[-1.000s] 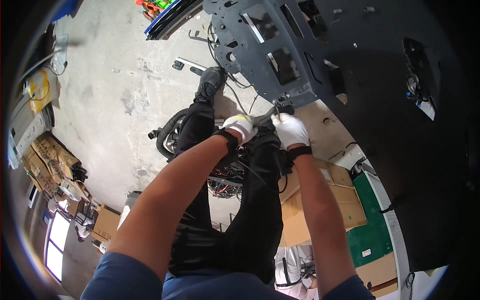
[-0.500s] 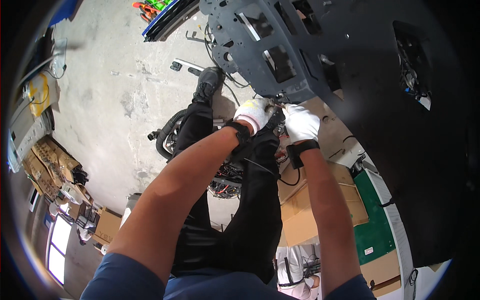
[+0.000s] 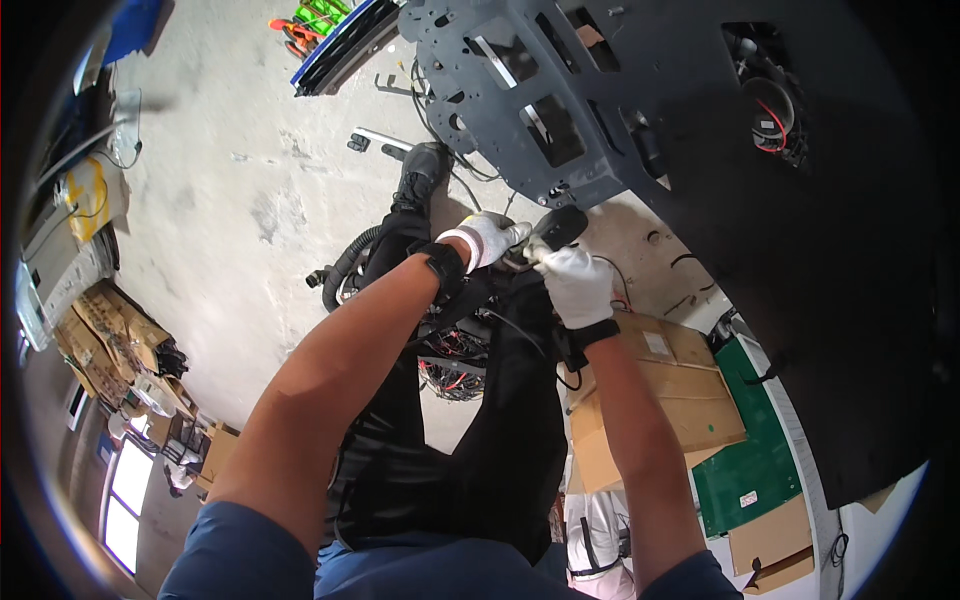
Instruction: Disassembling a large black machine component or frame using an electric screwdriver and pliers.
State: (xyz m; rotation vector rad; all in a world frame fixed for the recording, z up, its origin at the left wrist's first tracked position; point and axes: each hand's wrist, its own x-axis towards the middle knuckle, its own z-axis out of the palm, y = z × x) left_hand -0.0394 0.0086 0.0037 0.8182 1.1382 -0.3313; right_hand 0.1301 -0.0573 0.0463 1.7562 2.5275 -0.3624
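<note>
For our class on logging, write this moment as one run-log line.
left hand: gloved; right hand: gloved, close to left; held items: unclear; nearby: dark panel, wires, hose, cardboard box

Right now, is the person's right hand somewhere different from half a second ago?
Yes: judged against the lower corner of the dark grey panel, the right hand has moved down and to the left in the picture.

Two white gloves cover two grips, the left grip [image 3: 490, 238] and the right grip [image 3: 575, 280], each trailed by one black wristband [image 3: 442, 268]; one dark panel [image 3: 700, 130] beyond, one ribbed hose [image 3: 346, 257] leftward, one green board [image 3: 745, 475] rightward.
</note>
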